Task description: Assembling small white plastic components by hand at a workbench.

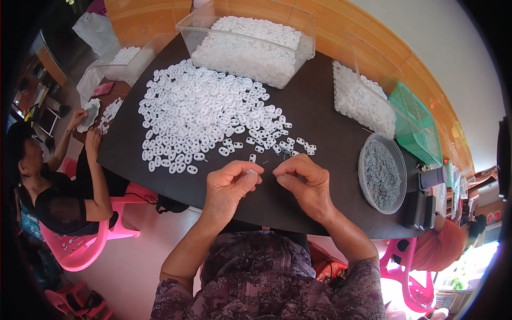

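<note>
My left hand [224,186] is closed in a pinch at the table's near edge, with a bit of a small white plastic piece [250,171] showing between thumb and fingers. A short gap to its right, my right hand [309,186] has thumb and forefinger drawn together; what they hold, if anything, is too small to make out. Just beyond my fingers lie a few loose white pieces [252,158] and a tiny metal screw [265,161]. A large heap of flat oval white pieces with two holes [192,106] spreads across the dark table to the left.
A clear bin [245,40] of white parts stands behind the heap, another clear bin [362,96] further right. On the right are a round tub [361,170] of grey screws, a green basket [421,128] and a dark box [417,210]. A co-worker [58,186] sits at left.
</note>
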A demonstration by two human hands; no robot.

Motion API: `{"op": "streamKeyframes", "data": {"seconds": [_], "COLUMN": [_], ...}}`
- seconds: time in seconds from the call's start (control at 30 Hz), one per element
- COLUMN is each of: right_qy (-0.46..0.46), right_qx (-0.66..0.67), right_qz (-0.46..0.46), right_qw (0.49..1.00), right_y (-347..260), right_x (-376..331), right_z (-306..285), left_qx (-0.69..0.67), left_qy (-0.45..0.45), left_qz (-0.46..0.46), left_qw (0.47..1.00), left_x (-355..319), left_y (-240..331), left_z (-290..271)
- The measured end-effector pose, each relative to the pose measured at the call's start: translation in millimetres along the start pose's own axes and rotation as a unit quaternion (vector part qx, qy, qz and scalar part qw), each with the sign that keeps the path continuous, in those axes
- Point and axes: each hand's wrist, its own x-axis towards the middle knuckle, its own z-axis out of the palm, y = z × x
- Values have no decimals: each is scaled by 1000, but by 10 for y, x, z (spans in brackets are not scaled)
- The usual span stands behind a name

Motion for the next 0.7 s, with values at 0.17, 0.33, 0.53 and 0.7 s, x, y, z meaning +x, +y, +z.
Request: {"op": "streamKeyframes", "data": {"seconds": [0.17,0.33,0.53,0.7], "right_qy": [-21,0,2,9], "right_qx": [58,131,123,116], "right_qz": [7,78,79,77], "right_qw": [998,988,989,990], "right_y": [-61,-83,-84,-85], "right_x": [-33,-95,-118,-124], "right_z": [93,181,200,214], "left_qx": [-36,-78,-5,35], "left_qy": [-13,-3,14,23], "left_qz": [-15,-45,37,84], "left_qw": [999,996,999,996], "left_x": [-102,-153,-163,-163], "left_y": [-6,17,-15,-85], "left_z": [17,48,71,95]}}
